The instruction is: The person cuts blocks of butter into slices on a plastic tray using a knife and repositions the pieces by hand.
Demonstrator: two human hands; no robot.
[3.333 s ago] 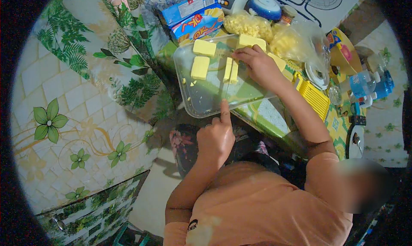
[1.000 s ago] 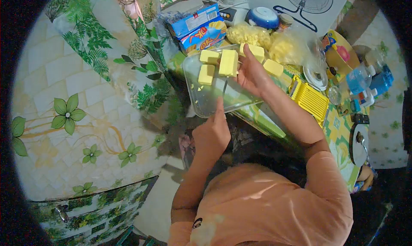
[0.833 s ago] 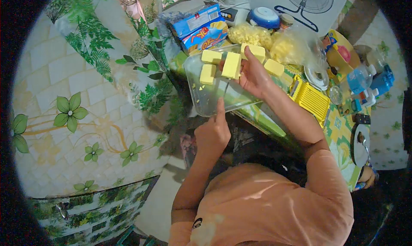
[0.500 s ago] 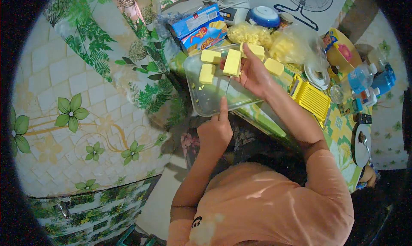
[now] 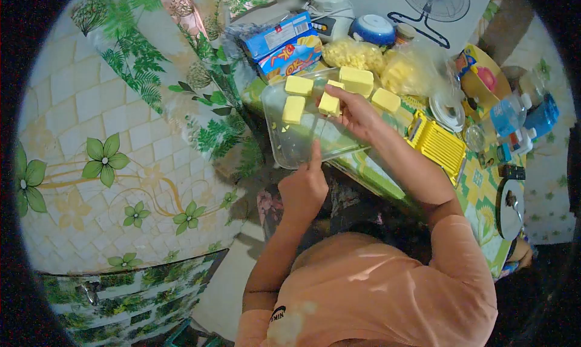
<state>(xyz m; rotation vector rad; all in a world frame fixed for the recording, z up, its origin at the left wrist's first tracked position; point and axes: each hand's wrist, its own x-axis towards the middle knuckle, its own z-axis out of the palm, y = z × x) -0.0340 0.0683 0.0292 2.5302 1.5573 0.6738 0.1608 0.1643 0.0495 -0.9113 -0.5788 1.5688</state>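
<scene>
My right hand (image 5: 358,112) grips a yellow block (image 5: 330,102) over a clear plastic container (image 5: 279,156), its thumb on top of the block. A thin knife (image 5: 321,129) points up toward the block's lower end. My left hand (image 5: 304,188) is closed around the knife's handle, mostly hidden, with the index finger stretched along it. Two more yellow blocks (image 5: 293,109) and small crumbs lie in the container's left part. Another large block (image 5: 356,80) sits behind my right hand, and one (image 5: 385,100) is to its right.
Behind the container are a blue box (image 5: 293,57), bags of yellow pieces (image 5: 353,54) and a blue bowl (image 5: 372,29). To the right are a yellow slotted tray (image 5: 439,142), a bottle (image 5: 507,117) and a plate (image 5: 511,208). Part of a person (image 5: 523,254) shows at the table's far-right corner.
The yellow block was cut at in the container earlier, then lifted and tilted in my right hand. The hand's thumb has since come down onto it. The knife blade now shows below the block.
</scene>
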